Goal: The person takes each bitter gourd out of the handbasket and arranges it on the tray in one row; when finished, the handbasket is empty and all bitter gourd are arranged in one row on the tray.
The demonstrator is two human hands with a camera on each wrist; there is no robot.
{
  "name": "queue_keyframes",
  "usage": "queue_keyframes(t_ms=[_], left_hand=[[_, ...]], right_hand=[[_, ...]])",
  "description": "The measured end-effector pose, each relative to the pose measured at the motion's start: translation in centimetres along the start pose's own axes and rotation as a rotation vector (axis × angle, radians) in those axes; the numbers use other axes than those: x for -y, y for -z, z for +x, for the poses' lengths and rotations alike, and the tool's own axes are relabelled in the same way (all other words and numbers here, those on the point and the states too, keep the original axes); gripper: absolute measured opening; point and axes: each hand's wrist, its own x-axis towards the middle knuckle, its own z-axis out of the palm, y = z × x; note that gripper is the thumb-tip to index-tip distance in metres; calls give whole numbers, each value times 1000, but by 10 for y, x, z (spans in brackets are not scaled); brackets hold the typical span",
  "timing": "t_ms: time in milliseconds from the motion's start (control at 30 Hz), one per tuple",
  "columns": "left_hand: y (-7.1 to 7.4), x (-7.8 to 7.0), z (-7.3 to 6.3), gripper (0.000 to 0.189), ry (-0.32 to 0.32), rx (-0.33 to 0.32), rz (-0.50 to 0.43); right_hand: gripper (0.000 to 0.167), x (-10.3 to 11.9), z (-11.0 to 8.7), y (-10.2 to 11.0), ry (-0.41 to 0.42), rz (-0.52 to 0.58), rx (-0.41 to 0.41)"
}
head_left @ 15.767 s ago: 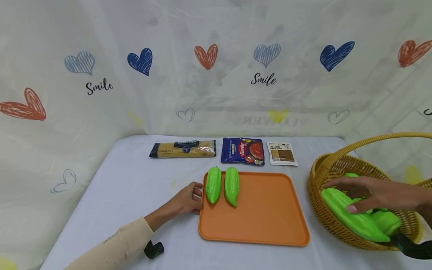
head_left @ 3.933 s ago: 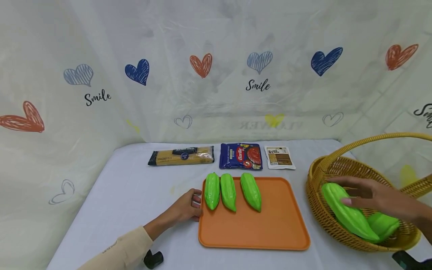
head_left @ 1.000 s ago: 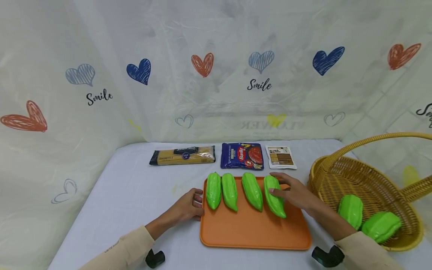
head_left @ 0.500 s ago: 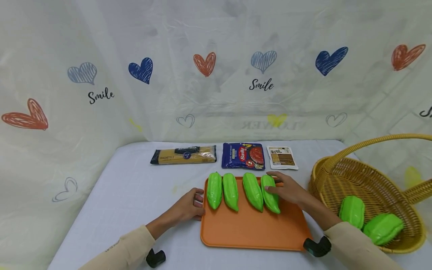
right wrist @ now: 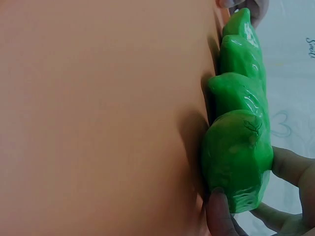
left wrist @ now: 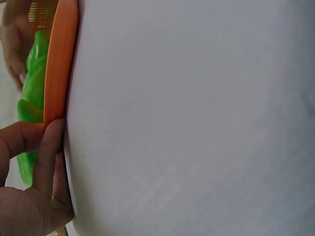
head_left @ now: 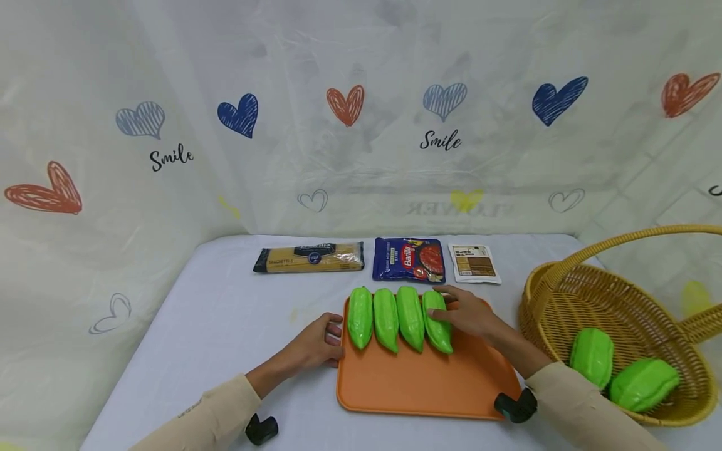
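Several glossy green ridged gourds stand side by side along the back of the orange tray (head_left: 417, 391), stems toward the far edge. My right hand (head_left: 465, 311) grips the rightmost gourd (head_left: 437, 329), thumb on its near left side and fingers round its right. That gourd lies close against its neighbour (head_left: 410, 316); in the right wrist view the gourds line up one behind another, the held one (right wrist: 236, 157) in front. My left hand (head_left: 316, 343) pinches the tray's left rim, and the left wrist view shows thumb and finger on the orange rim (left wrist: 60, 59).
Right of the tray sits a wicker basket (head_left: 533, 307) with a tall handle, holding two green gourds (head_left: 591, 357). Behind the tray lie a spaghetti pack (head_left: 313, 258), a blue Barilla pouch (head_left: 408, 260) and a small white-and-brown packet (head_left: 475, 263).
Since the oldest frame, two more gourds have come from the basket onto the tray. Over the last second my right hand slid the rightmost gourd left, pushing its neighbour along. My left hand stays put.
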Motion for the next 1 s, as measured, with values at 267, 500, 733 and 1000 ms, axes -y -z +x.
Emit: queue_keyframes(t_ms=[267, 500, 733, 1000], left_hand=[[-1, -1, -2, 73, -4, -1, -18], [-2, -1, -2, 73, -7, 5, -20], [-2, -2, -1, 73, -8, 3, -15], [0, -1, 0, 73, -12, 0, 0]], right_hand=[[71, 5, 3, -5, 16, 28, 6], [85, 7, -1, -1, 12, 15, 47], [90, 7, -12, 5, 54, -44, 81], [88, 1, -32, 14, 90, -54, 54]])
